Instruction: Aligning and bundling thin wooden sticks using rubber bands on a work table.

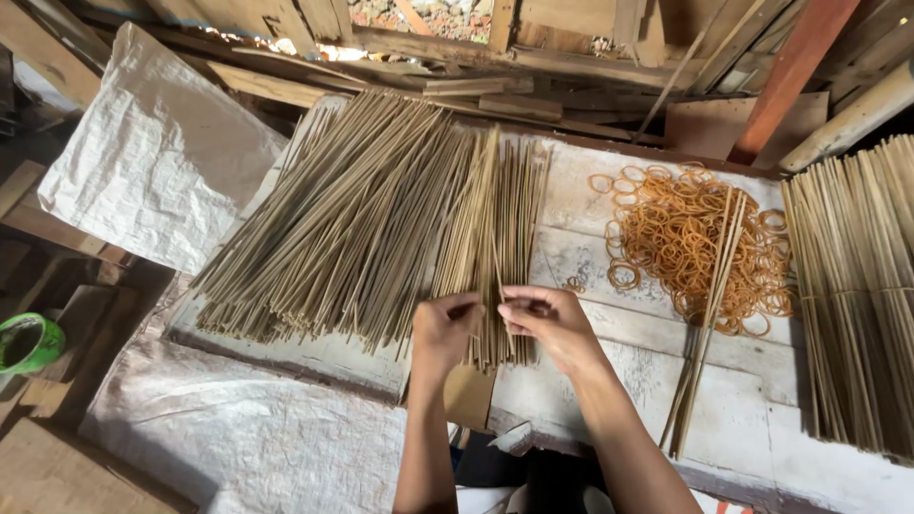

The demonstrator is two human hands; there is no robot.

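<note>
A: Rough timber shed, whitewashed board bench (609, 328), woven sack (162, 152) alongside.

B: Both hands pinched shut: left hand (444, 328) and right hand (547, 322) grip thin bamboo sticks (495, 276) at the near edge of the loose stick pile (362, 209).

A: Risks?

B: I'd guess splinters, or sticks sliding off the edge. Only container: a green cup (29, 343), contents unclear.
</note>
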